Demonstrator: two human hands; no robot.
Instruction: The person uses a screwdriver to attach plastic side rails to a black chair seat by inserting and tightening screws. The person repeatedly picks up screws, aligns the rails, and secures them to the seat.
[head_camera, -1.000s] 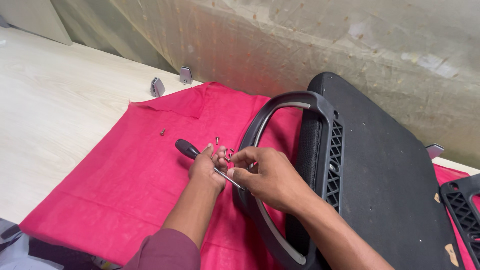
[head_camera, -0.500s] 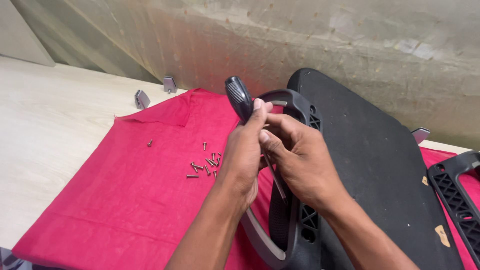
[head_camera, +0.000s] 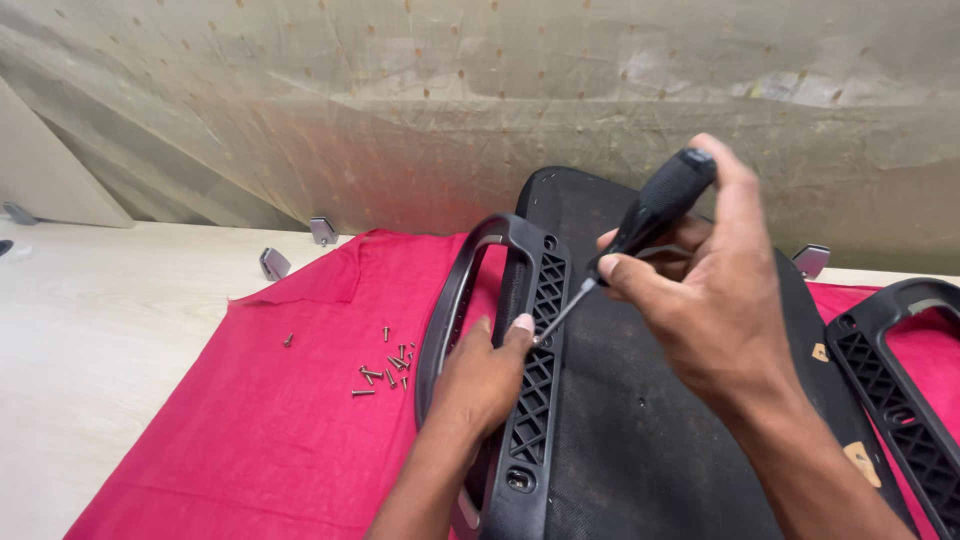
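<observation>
The right hand (head_camera: 715, 300) is gripping the black-handled screwdriver (head_camera: 640, 225), which half a second ago was held upright by both hands and is now slanting tip-down onto the black armrest (head_camera: 535, 330). The left hand (head_camera: 482, 375), fingers curled, is now steadying that armrest beside the seat pad (head_camera: 640, 440), with loose screws (head_camera: 385, 372) lying on the red cloth (head_camera: 260, 430)
</observation>
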